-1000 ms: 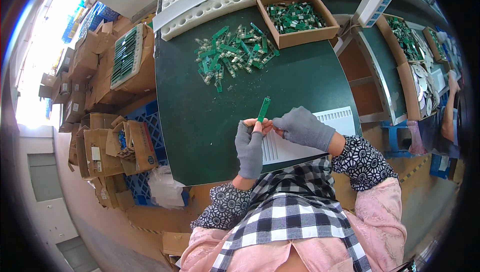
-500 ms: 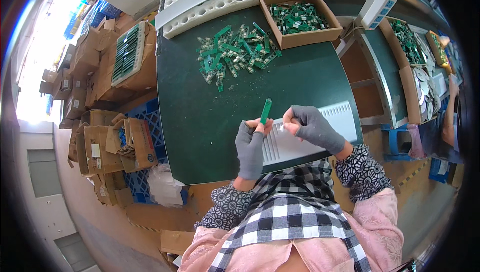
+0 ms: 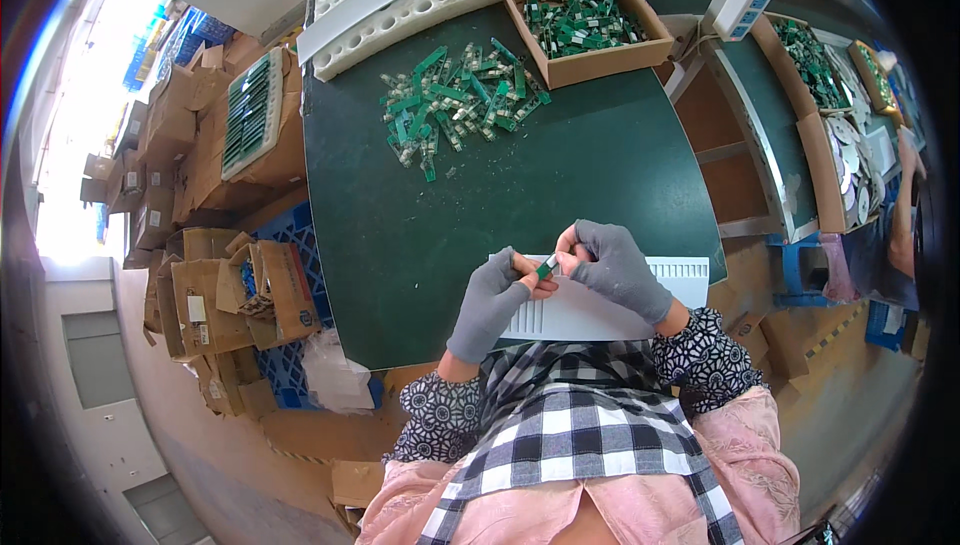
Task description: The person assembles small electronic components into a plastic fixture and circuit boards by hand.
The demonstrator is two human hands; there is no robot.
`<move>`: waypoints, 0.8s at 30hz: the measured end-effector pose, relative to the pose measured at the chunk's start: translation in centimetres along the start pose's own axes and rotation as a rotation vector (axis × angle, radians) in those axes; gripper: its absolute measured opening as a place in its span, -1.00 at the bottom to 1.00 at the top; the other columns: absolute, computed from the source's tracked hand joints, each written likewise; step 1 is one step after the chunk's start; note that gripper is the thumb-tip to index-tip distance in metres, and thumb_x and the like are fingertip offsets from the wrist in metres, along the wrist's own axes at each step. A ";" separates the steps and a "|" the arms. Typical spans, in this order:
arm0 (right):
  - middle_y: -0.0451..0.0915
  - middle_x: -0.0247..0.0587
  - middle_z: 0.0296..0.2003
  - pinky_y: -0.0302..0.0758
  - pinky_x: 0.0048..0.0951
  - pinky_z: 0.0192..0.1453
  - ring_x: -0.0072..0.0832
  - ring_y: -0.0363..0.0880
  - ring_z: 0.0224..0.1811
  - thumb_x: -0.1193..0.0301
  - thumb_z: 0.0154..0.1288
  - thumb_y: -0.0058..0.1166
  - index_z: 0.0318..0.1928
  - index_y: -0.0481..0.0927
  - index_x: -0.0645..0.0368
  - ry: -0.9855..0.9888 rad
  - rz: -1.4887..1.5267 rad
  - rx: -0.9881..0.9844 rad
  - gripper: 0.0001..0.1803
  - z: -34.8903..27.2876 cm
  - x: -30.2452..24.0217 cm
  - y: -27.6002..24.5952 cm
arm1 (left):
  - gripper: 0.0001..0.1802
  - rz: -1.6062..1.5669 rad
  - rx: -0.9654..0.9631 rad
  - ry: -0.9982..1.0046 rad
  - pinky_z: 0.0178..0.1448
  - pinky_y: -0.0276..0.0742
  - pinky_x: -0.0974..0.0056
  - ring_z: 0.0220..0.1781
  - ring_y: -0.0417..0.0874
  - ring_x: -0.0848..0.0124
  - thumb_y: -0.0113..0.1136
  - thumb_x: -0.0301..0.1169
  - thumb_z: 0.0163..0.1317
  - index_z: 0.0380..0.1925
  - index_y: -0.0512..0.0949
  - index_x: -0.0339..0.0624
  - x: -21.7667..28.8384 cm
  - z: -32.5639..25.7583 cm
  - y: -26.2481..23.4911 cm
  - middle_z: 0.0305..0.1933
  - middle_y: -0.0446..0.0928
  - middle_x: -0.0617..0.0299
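Observation:
My left hand [image 3: 490, 303], in a grey fingerless glove, pinches a small green circuit board [image 3: 543, 272] above the near edge of the table. The fingers cover much of the board. My right hand [image 3: 622, 273], gloved the same way, is closed at the board's other end, thumb and forefinger on a small white piece [image 3: 551, 261]. That piece meets the board's end; whether it is fitted onto it I cannot tell. Beneath both hands lies a white slotted tray [image 3: 590, 317]. Farther off, a loose pile of green circuit boards [image 3: 462, 105] with metal connectors is spread on the table.
A cardboard box [image 3: 610, 67] of boards stands at the back right, near a white power strip [image 3: 752, 5]. White foam with round holes [image 3: 350, 60] lies along the back. Cartons [image 3: 190, 305] fill the left side. At far right, a person's arm [image 3: 903, 205] shows.
Both hands have come together, bringing the white piece to the board's end. The board, held upright before, is now tilted and mostly covered by fingers. The view has shifted slightly.

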State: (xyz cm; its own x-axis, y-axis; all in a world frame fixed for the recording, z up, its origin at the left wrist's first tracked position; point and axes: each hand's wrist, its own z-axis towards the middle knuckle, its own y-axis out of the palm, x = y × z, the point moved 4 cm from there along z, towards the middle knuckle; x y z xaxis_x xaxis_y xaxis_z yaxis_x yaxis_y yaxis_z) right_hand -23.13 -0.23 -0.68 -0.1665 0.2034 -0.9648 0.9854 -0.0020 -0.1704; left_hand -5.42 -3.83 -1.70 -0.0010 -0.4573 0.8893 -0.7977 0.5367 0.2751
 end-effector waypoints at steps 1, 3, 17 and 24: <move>0.28 -0.53 -0.66 0.19 -0.55 -0.49 -0.74 0.19 -0.59 0.43 0.24 0.19 -0.30 0.62 0.20 0.001 0.000 -0.001 -0.90 0.0 0.1 0.0 | -0.96 -0.001 0.001 -0.001 0.10 0.67 0.28 -0.05 0.70 0.30 0.00 -0.61 0.35 -0.29 0.42 -0.40 0.0 0.0 0.0 -0.11 0.54 0.01; 0.28 -0.52 -0.66 0.19 -0.55 -0.50 -0.74 0.20 -0.59 0.44 0.24 0.19 -0.30 0.62 0.20 -0.011 -0.036 0.003 -0.91 -0.1 0.3 0.0 | -0.89 0.030 0.012 0.004 0.11 0.66 0.26 -0.05 0.70 0.25 0.00 -0.54 0.33 -0.29 0.44 -0.41 0.0 -0.1 0.0 -0.14 0.56 -0.03; 0.31 -0.47 -0.68 0.22 -0.51 -0.53 -0.71 0.24 -0.63 0.45 0.22 0.19 -0.31 0.60 0.20 -0.051 -0.107 0.002 -0.91 0.1 0.1 0.0 | -0.90 0.047 0.019 0.019 0.10 0.65 0.29 -0.06 0.70 0.28 0.03 -0.54 0.32 -0.30 0.45 -0.41 -0.2 0.0 0.0 -0.18 0.57 -0.01; 0.30 -0.42 -0.67 0.24 -0.49 -0.52 -0.68 0.25 -0.63 0.44 0.22 0.22 -0.26 0.58 0.21 -0.069 -0.183 0.013 -0.86 0.5 -0.1 0.4 | -0.90 0.086 0.014 0.033 0.10 0.65 0.27 -0.06 0.70 0.29 0.03 -0.55 0.33 -0.29 0.46 -0.42 -0.1 0.2 -0.1 -0.17 0.56 0.00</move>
State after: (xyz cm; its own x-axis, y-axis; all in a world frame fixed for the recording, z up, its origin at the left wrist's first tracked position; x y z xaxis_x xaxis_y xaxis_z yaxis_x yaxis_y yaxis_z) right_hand -22.78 -0.74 -0.70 -0.3455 0.1345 -0.9287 0.9379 0.0159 -0.3466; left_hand -5.43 -4.03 -1.90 -0.0506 -0.3863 0.9210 -0.8036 0.5633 0.1921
